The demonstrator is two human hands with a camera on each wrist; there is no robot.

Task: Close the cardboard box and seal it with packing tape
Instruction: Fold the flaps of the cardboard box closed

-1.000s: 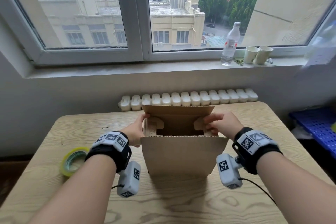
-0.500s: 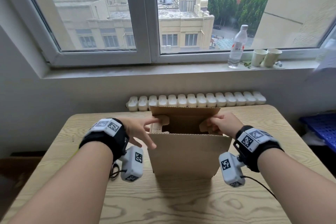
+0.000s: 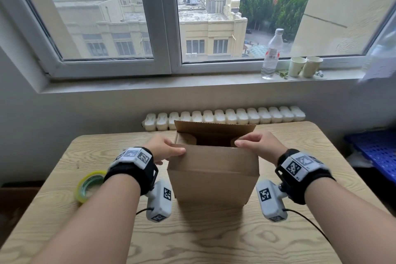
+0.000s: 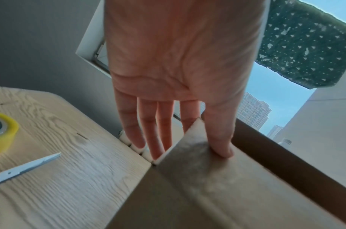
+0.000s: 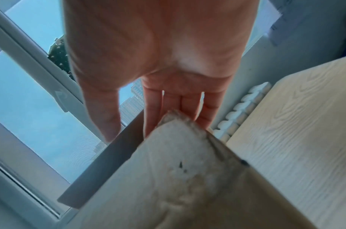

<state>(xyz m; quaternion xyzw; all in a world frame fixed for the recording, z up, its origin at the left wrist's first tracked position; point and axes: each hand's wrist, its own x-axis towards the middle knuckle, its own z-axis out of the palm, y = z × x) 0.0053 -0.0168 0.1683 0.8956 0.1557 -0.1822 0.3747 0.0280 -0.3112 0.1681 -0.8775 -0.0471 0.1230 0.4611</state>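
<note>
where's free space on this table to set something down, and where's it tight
Free: the near strip of the table between the cardboard box and the front edge, and the far right corner between the right hand and the radiator. Crowded: the left side, where the tape roll and a utility knife lie, left of the left hand.

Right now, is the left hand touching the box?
Touching. In the left wrist view, the left hand presses its thumb on the box flap.

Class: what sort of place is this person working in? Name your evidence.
Probably an upper-floor room in a city, office or flat unclear: a wooden table under a wide window, a radiator below the sill, rooftops seen from above.
</note>
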